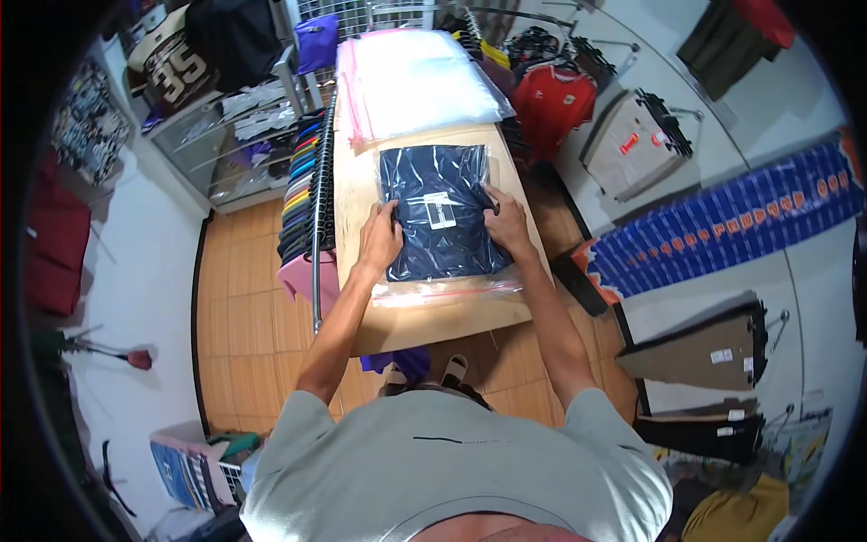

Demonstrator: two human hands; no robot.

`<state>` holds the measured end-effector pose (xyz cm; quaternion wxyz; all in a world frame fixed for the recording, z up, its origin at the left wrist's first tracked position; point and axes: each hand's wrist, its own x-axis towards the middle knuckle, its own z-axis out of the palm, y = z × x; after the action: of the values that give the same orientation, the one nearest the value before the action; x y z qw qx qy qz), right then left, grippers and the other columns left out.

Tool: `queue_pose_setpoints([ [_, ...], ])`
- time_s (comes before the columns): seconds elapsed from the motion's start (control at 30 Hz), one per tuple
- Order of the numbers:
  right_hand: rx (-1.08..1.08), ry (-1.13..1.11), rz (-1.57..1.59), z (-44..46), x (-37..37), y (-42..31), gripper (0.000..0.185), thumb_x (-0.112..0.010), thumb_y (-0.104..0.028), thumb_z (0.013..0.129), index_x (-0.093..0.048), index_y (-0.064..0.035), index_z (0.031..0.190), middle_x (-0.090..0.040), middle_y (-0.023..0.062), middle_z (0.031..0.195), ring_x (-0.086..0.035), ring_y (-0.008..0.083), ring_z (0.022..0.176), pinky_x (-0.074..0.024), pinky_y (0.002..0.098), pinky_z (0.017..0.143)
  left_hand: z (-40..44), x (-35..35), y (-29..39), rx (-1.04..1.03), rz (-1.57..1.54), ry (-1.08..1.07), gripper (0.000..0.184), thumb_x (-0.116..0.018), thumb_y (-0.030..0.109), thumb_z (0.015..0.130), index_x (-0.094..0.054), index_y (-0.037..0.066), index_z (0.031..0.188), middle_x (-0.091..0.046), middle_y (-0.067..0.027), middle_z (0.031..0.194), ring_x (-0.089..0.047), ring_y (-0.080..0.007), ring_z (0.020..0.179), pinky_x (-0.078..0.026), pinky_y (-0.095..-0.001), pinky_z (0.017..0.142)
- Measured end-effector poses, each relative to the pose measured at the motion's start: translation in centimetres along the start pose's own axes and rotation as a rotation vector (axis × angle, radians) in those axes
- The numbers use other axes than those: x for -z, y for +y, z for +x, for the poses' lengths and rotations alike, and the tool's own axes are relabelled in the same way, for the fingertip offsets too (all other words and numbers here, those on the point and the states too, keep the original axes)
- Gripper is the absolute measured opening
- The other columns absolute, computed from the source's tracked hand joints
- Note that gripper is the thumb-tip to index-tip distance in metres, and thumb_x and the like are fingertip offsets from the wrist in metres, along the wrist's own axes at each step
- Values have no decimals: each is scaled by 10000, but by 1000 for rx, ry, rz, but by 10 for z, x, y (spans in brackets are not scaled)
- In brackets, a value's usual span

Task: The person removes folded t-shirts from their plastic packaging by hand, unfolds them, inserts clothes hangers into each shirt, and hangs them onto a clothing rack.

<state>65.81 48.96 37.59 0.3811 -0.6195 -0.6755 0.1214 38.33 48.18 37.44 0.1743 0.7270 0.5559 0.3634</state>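
Note:
A dark navy folded garment [438, 248] lies inside a clear plastic bag [424, 291] on the wooden table [424, 334]. White print shows at the middle of the garment. The bag's end with a red line points towards me. At the bag's left edge, my left hand [381, 237] has its fingers closed on the plastic and the garment under it. On the opposite edge my right hand [508, 221] grips the bag and garment in the same way, slightly higher up.
A stack of clear plastic bags [420, 81] covers the table's far end. Hanging clothes on a rack [317, 226] run along the table's left side. A red shirt [553, 104] hangs at the far right, and a blue patterned banner [722, 226] stands out from the right wall.

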Motion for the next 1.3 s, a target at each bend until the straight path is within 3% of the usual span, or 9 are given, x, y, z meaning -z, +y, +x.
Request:
queue_pose_setpoints([
  [0.1, -40, -84, 45, 24, -3, 5, 523, -625, -85, 755, -609, -111, 1277, -631, 260, 1098, -639, 381, 959, -498, 401, 878, 13, -7, -2, 39, 43, 47, 403, -558, 15, 826, -566, 20, 1229, -578, -223, 1077, -606, -413, 942, -500, -453, 830],
  [0.13, -20, -65, 94, 28, -7, 8, 523, -576, -52, 766, -601, -115, 1284, -627, 268, 1037, -599, 433, 1013, -473, 445, 935, 17, -8, -3, 23, 59, 82, 402, -557, 29, 832, -568, 31, 1233, -583, -216, 1091, -607, -406, 953, -499, -449, 839],
  [0.33, -56, -129, 91, 66, -15, 15, 501, -640, -101, 774, -609, -98, 1274, -628, 232, 1194, -594, 401, 1107, -477, 428, 946, 40, -11, -11, 141, 110, 87, 386, -585, 87, 844, -601, 89, 1229, -609, -165, 1094, -616, -361, 976, -494, -421, 857],
  [0.53, -136, -135, 59, 77, -20, 17, 535, -686, -175, 787, -569, -67, 1298, -638, 218, 1193, -606, 385, 1111, -478, 428, 937, 53, -12, -20, 169, 92, 74, 400, -604, 106, 846, -602, 125, 1246, -614, -165, 1088, -616, -342, 982, -490, -410, 867],
  [0.67, -193, -107, 66, 64, -11, 18, 526, -714, -254, 802, -575, -36, 1260, -664, 241, 1111, -633, 406, 1047, -494, 429, 905, 49, -9, -22, 159, 46, 78, 459, -659, 169, 854, -561, 137, 1301, -614, -185, 1053, -623, -333, 937, -495, -400, 850],
  [0.77, -161, -67, 60, 36, -2, 18, 547, -728, -305, 815, -558, -24, 1252, -677, 245, 1012, -658, 393, 932, -509, 428, 834, 33, -4, -26, 120, -111, 109, 604, -729, 223, 847, -484, 128, 1391, -610, -146, 973, -606, -200, 757, -503, -328, 728],
  [0.87, -114, 30, 61, 0, 11, 12, 546, -718, -291, 840, -523, -36, 1281, -663, 233, 974, -657, 369, 861, -508, 413, 794, 0, 8, -13, 81, -109, 147, 630, -741, 210, 840, -468, 103, 1397, -619, -137, 986, -595, -186, 755, -501, -326, 727],
  [1.03, -102, -7, 67, -47, 47, -29, 408, -629, -164, 909, -512, 8, 1260, -650, 265, 1073, -634, 425, 961, -508, 448, 832, -38, 12, -2, 148, -292, 131, 380, -703, 93, 859, -612, 5, 1217, -622, -113, 956, -557, -144, 718, -485, -273, 681],
  [1.3, -26, 105, 14, -39, 25, -14, 399, -652, -183, 896, -545, 7, 1229, -646, 243, 1110, -617, 415, 1012, -494, 443, 880, -25, 3, -7, 54, -159, 184, 316, -682, 41, 853, -632, -24, 1158, -613, -143, 945, -586, -193, 718, -501, -290, 666],
])
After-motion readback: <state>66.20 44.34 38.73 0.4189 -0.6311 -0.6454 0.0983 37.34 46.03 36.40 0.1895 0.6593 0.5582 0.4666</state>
